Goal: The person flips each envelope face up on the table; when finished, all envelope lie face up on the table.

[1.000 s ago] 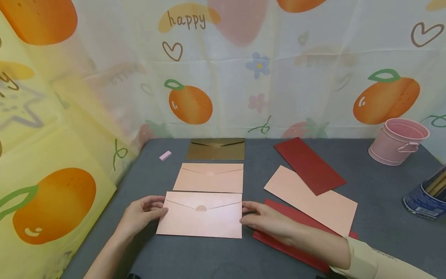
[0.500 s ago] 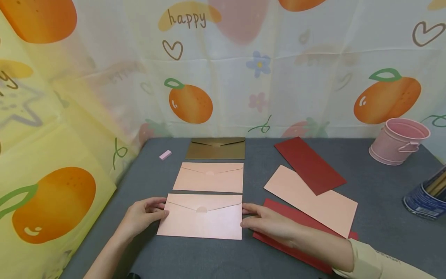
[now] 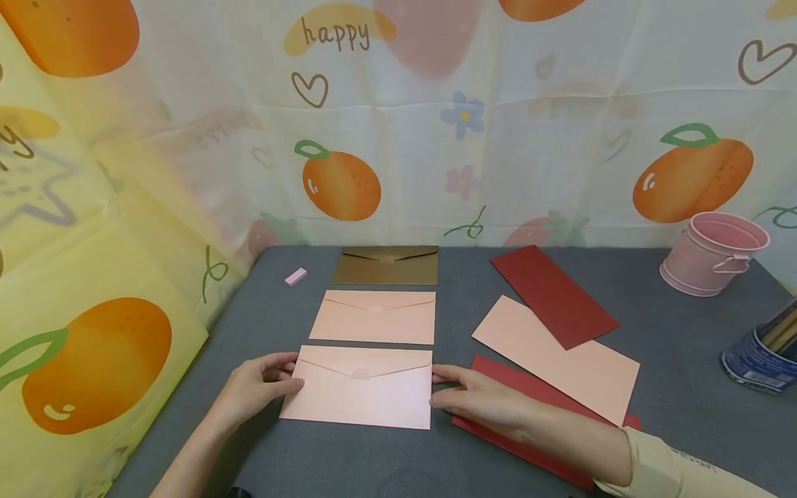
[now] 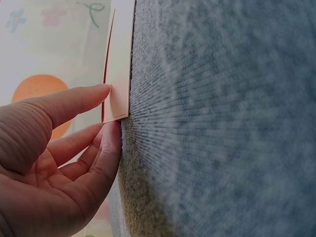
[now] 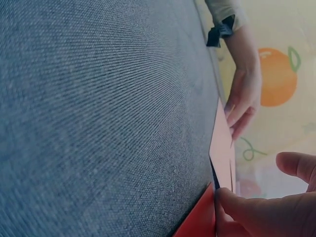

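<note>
Nearer pink envelope (image 3: 355, 402): toward table's (image 3: 386, 467) left edge, well in from far edge | left hand (image 3: 252, 386) pinching its left side | right hand (image 3: 482, 401) spread at its right side, contact hard to judge | best nudged evenly, square to farther pink envelope (image 3: 373, 326)

- Blue can (image 3: 762, 366): cut off in head view
- Right hand (image 5: 269, 210): cut off in right wrist view
- Lower of 2 red papers (image 3: 517, 377): partly hidden
</note>
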`<state>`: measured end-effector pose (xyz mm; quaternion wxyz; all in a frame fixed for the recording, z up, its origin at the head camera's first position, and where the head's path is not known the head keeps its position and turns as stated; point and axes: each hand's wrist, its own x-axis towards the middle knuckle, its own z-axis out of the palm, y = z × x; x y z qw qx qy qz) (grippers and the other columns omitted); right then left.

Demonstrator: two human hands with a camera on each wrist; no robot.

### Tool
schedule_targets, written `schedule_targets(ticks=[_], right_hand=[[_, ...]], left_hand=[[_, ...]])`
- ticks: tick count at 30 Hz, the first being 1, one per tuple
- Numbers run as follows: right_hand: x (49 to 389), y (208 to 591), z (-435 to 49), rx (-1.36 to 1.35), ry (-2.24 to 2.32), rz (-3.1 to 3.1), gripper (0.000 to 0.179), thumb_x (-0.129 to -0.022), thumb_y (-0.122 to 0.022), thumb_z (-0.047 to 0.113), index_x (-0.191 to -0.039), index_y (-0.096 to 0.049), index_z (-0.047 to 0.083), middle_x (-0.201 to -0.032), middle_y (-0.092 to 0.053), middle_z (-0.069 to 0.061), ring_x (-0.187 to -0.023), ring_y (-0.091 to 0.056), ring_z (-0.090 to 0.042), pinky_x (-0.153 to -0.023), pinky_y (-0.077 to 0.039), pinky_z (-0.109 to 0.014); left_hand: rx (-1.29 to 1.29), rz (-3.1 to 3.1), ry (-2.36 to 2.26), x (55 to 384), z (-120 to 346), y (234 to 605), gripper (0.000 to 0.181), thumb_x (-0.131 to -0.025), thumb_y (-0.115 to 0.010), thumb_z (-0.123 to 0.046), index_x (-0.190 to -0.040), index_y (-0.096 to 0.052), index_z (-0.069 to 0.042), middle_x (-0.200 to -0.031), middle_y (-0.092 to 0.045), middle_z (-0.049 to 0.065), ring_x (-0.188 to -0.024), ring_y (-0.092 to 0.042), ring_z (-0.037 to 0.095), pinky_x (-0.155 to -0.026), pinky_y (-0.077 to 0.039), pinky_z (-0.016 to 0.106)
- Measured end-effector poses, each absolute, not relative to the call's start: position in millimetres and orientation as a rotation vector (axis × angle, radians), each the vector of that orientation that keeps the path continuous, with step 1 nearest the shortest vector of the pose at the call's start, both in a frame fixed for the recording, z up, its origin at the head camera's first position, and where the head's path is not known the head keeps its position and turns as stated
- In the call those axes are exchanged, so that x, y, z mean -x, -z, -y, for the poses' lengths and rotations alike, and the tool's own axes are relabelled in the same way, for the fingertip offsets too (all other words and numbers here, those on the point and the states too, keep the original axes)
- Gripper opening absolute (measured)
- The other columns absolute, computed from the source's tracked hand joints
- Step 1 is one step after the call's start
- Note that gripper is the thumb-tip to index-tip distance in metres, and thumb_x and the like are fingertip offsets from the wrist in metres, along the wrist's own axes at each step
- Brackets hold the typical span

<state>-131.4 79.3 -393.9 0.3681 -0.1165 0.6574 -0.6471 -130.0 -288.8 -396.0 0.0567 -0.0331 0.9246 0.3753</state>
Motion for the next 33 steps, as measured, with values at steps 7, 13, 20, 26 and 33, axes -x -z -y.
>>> schedule_targets(ticks=[7,13,20,26,33], right_hand=[[131.3,393.1,-80.7,0.286,1.668,-1.670,0.070,-0.096,-0.059,0.018,-0.149,-0.022,-0.009,-0.150,-0.030,-0.020,-0.132,-0.037,-0.033,-0.111,-0.028,-0.053],[132.1,391.8,-82.2,0.287,1.667,-1.664,0.070,-0.096,-0.059,0.017,-0.149,-0.023,-0.010,-0.149,-0.030,-0.020,-0.133,-0.034,-0.034,-0.111,-0.029,-0.053],[134.6,391.3,-85.5,0.290,1.629,-1.682,0.069,-0.095,-0.061,0.017,-0.148,-0.026,-0.009,-0.145,-0.035,-0.018,-0.132,-0.036,-0.031,-0.109,-0.034,-0.049],[136.5,392.1,-89.6,0.314,1.638,-1.651,0.067,-0.096,-0.059,0.016,-0.148,-0.026,-0.010,-0.146,-0.035,-0.020,-0.135,-0.035,-0.033,-0.108,-0.035,-0.047],[140.2,390.4,-103.3,0.370,1.699,-1.701,0.063,-0.096,-0.062,0.018,-0.146,-0.034,-0.006,-0.146,-0.038,-0.020,-0.130,-0.043,-0.031,-0.103,-0.043,-0.037]], left_hand=[[0.086,-2.822,-1.086,131.4,287.6,396.0,0.056,-0.078,-0.083,-0.019,-0.125,-0.063,0.002,-0.098,-0.066,0.004,-0.085,-0.059,0.017,-0.067,-0.046,0.027],[0.073,-2.833,-1.061,131.2,286.4,395.1,0.058,-0.078,-0.083,-0.022,-0.125,-0.062,0.002,-0.098,-0.064,0.004,-0.085,-0.058,0.017,-0.066,-0.045,0.027],[0.033,-2.858,-1.039,130.7,286.1,395.3,0.057,-0.077,-0.084,-0.022,-0.125,-0.063,0.001,-0.099,-0.063,0.004,-0.085,-0.058,0.016,-0.067,-0.046,0.026],[-0.006,-2.905,-0.965,130.4,283.5,394.9,0.054,-0.079,-0.082,-0.024,-0.124,-0.064,0.000,-0.097,-0.061,0.003,-0.083,-0.056,0.016,-0.066,-0.045,0.029],[-0.170,-3.018,-1.006,129.0,267.9,391.1,0.038,-0.082,-0.079,-0.015,-0.117,-0.069,-0.003,-0.089,-0.060,0.002,-0.078,-0.057,0.014,-0.067,-0.050,0.026]])
